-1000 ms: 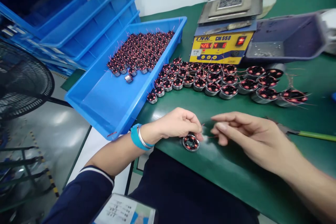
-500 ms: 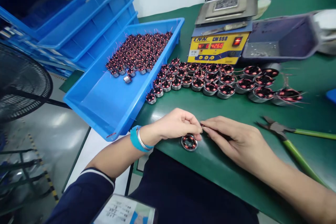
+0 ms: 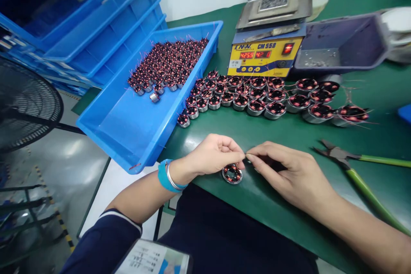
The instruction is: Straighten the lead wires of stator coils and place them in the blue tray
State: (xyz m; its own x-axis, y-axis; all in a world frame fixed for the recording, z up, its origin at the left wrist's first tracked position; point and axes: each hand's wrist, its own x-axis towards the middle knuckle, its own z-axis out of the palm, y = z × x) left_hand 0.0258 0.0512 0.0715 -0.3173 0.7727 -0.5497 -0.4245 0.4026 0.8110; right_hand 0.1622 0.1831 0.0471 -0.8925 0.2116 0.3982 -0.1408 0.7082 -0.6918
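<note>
A round metal ring with copper windings [image 3: 232, 174] lies near the front edge of the green table [image 3: 199, 143]. Just above it, the fingers of my left hand [image 3: 221, 153] are pinched together, partly covering its upper edge. My right hand [image 3: 285, 167] faces it from the right, thumb and forefinger closed at the tips. The fingertips of both hands nearly meet, and whatever lies between them is too small to name. Rows of similar wound rings [image 3: 256, 107] stand behind my hands.
A blue tray [image 3: 128, 124] with many small wound parts sits at the left. Green-handled pliers [image 3: 340, 156] lie at the right. At the back are a yellow-fronted CM558 unit [image 3: 265, 58] and a grey bin [image 3: 346, 43]. A black fan [image 3: 28, 102] stands far left.
The view has shifted slightly. My hands keep their pinched pose, fingertips still close together beside the ring. The red digits on the yellow unit read differently.
</note>
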